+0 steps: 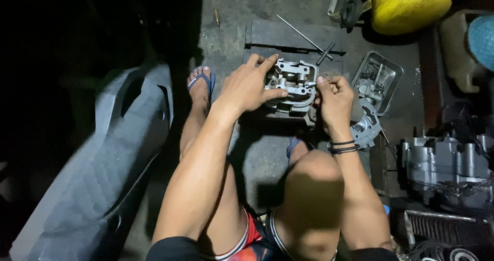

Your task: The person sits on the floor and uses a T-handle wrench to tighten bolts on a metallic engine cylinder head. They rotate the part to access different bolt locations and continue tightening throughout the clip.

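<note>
While left hand [247, 88] grips grey engine head [290, 88], right hand [334, 99] pinches its edge; yellow container [406, 6] beyond.

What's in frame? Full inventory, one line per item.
engine cylinder head: 1, grey metal, floor centre, between both hands
T-handle tool: 1, metal, floor behind the head
metal tray: 1, silver, right of the head, small parts inside
round grey casting: 1, grey, by the right wrist
engine block: 1, grey, right edge
yellow container: 1, yellow, top right
body panel: 1, grey plastic, left
flip-flop: 1 clearly seen, blue strap, on the foot left of the head
wristbands: dark, on right wrist
left hand: 1, fingers gripping the head's left side
right hand: 1, fingers pinched at the head's right edge; what they hold is unclear
</note>
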